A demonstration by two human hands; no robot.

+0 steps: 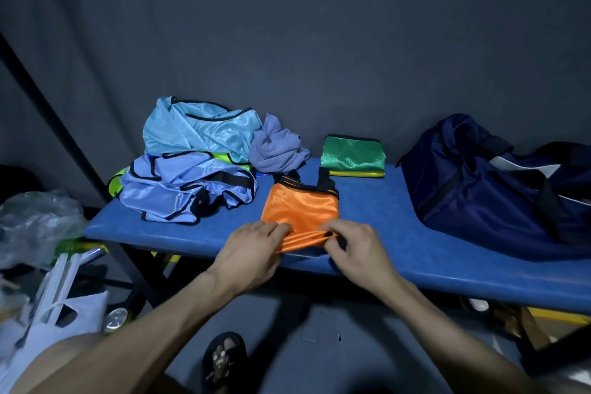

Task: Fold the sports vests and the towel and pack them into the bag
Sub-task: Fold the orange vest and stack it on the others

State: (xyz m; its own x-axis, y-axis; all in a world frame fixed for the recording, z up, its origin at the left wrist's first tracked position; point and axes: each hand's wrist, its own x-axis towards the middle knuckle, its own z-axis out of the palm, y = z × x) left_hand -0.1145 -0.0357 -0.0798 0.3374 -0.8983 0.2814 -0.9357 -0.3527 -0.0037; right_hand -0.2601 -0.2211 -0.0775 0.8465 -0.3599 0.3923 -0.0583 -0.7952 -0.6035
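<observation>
Currently both hands, left (252, 246) and right (358, 246), pinch the orange vest's (300, 208) near edge on the table (399, 253). Bag (492, 182) at 3 o'clock, unfolded blue vests (192, 182) at 10.

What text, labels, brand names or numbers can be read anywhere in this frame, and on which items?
None can be read.
Orange vest, green folded vest, blue vests: no print shows.
Navy bag: no logo or label shows.
White plastic bag: no legible print.

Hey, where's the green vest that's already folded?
The folded green vest sits at the back of the blue bench, between the crumpled towel and the navy bag.
</observation>
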